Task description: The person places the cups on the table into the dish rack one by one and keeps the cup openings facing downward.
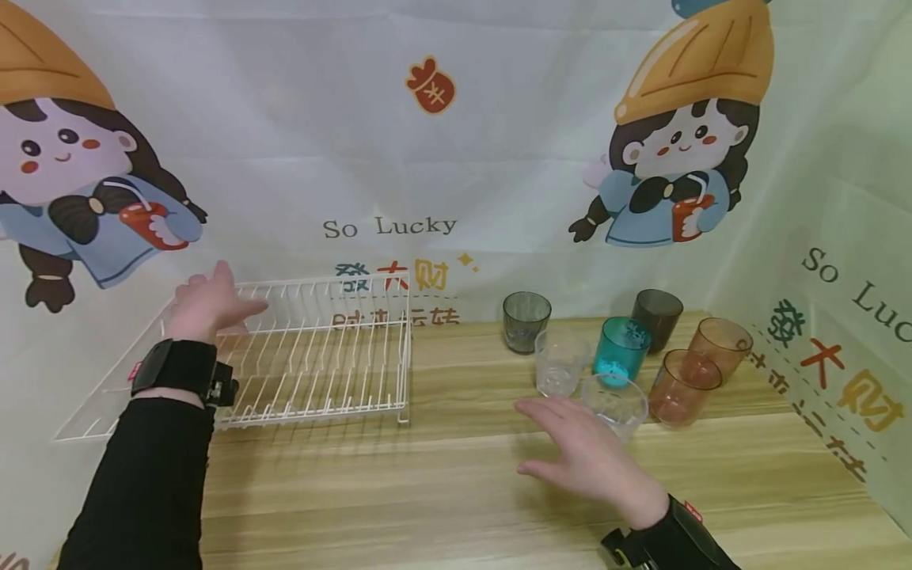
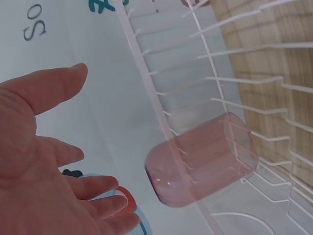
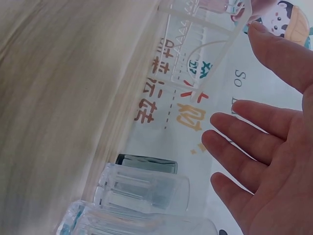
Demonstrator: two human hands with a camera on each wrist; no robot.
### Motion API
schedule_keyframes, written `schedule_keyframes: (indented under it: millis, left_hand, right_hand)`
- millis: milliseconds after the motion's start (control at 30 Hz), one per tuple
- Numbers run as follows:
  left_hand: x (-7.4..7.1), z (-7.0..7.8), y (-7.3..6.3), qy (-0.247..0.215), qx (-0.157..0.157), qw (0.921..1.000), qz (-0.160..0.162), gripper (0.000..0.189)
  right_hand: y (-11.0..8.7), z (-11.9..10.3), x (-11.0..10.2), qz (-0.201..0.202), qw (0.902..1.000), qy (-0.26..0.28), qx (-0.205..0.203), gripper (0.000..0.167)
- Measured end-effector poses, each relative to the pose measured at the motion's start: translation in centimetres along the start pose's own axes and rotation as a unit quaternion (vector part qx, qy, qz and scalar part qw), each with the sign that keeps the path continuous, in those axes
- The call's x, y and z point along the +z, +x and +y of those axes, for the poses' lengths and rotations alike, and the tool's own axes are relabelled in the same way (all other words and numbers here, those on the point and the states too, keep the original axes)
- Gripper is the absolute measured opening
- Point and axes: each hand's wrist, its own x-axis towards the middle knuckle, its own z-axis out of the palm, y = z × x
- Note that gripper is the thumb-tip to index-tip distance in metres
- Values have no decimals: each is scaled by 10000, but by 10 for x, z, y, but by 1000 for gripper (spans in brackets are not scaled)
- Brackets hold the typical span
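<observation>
Rack [image 1: 313, 413] stands by the left hand [image 1: 210, 305], spread and empty like the right hand [image 1: 587, 451], the racked pink tumbler [image 2: 198, 161] and the clear cup [image 1: 623, 405] near the latter hand probably light, slick, breakable, best gripped round their sides.

The place looks like a staged work corner — whether in a home or a lab cannot be told. Pale cloth [image 1: 513, 190] printed with cartoon figures [image 1: 684, 150] and "So Lucky" lettering [image 1: 389, 227] walls the back and right side of a wood-grain surface [image 1: 399, 499], while a white wire rack [image 1: 313, 415] and drinking glasses [image 1: 685, 389] lend a kitchen touch.
</observation>
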Motion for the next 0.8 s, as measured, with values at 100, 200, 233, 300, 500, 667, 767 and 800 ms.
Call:
schedule_keyframes:
  millis: [100, 200, 233, 300, 500, 667, 767, 800]
  left_hand:
    - [-1, 9, -2, 60, 92, 9999, -131, 106]
    - [-2, 16, -5, 287, 147, 9993, -180, 106]
    - [-2, 19, -6, 389, 164, 9989, -198, 105]
    - [-3, 23, -8, 588, 176, 9978, -233, 105]
    - [-1, 34, -13, 754, 149, 9961, -434, 114]
    - [0, 41, -19, 365, 608, 9959, -568, 111]
    - [0, 47, -26, 308, 940, 9939, -496, 108]
    - [0, 50, -29, 339, 1006, 9933, -452, 108]
  right_hand:
    - [0, 0, -3, 53, 10000, 25, -37, 75]
    - [1, 1, -5, 72, 9999, 19, -80, 76]
    - [1, 1, -6, 72, 9999, 13, -88, 76]
    - [1, 0, -8, 65, 9999, 17, -92, 77]
    - [0, -1, -11, 38, 10000, -3, -8, 78]
    - [0, -2, -16, 1, 10000, 38, 88, 79]
    - [0, -4, -20, 10, 9999, 16, 131, 79]
    - [0, -4, -21, 20, 9999, 5, 133, 79]
